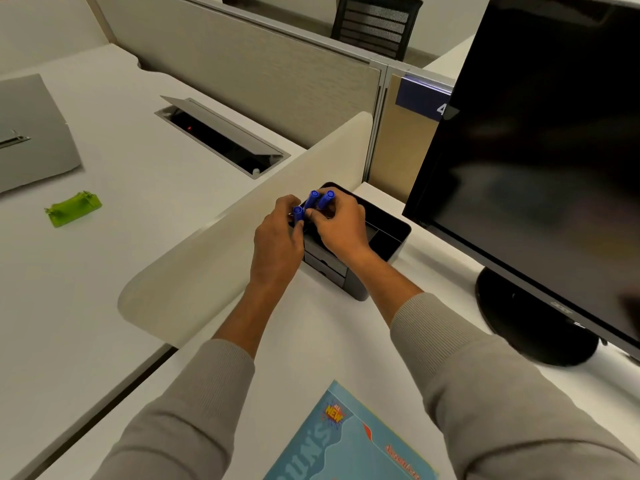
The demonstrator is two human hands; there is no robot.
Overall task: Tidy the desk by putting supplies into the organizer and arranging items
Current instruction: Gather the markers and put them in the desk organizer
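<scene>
The black desk organizer stands on the white table, just beside the low cream divider panel and near the base of the dark monitor. Its top compartments are open upward, and small drawers show on its front face below the hands.

Both hands are over the organizer's near-left corner. The left hand has its grip closed around one blue-capped marker, held upright with the cap end up. The right hand has its grip closed around two blue-capped markers, which stand side by side, tilted slightly, caps up. The lower ends of all three markers are hidden by the fingers, so it cannot be told whether they reach into a compartment.

A light blue magazine lies flat on the table at the near edge, between the grey sleeves. On the adjoining table left of the divider lie a green clip-like object, a grey folder and an open cable hatch.
</scene>
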